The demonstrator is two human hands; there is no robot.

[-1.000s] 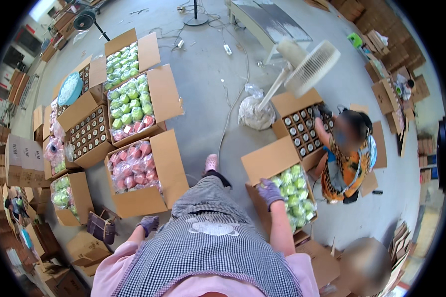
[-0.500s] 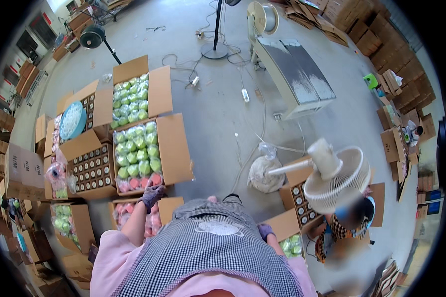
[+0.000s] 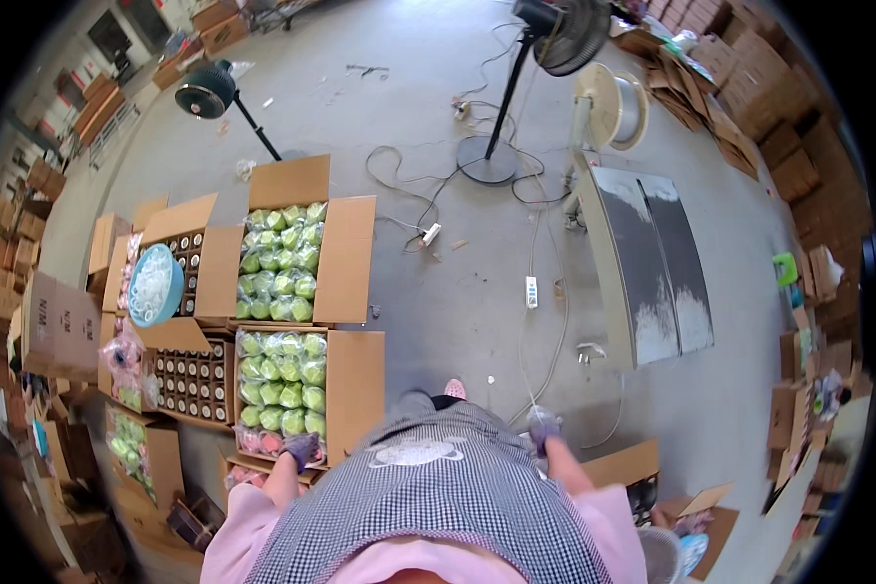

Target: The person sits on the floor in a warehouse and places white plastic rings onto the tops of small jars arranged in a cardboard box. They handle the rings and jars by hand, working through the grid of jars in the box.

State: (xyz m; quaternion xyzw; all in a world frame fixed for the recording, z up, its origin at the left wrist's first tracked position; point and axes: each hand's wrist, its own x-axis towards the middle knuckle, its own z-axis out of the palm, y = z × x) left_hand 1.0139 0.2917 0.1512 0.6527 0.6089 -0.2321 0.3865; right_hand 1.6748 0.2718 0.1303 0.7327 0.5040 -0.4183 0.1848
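Observation:
My left hand (image 3: 302, 449), in a purple-grey glove, is at the near right corner of an open cardboard box (image 3: 356, 394). Clear-wrapped green pieces (image 3: 282, 380) fill that box in rows, with a few pink wrapped ones (image 3: 261, 442) along its near edge. The hand overlaps this edge beside the pink pieces; how its fingers are bent cannot be made out. My right hand (image 3: 543, 428), gloved alike, hangs out to the right over the floor, beyond my apron. Its fingers are blurred, with something whitish and see-through at their tips.
Behind stands another box of green pieces (image 3: 282, 263). Left are boxes of dark round-topped items (image 3: 193, 382) and a blue basin (image 3: 156, 284). Cables and a power strip (image 3: 530, 292) lie ahead, near a grey metal-topped stand (image 3: 652, 263). Pedestal fans (image 3: 488, 161) stand farther off.
My view has shifted forward, so the boxes and fans sit lower. My left hand stays at the same box corner. My right hand has swung forward from beside my hip.

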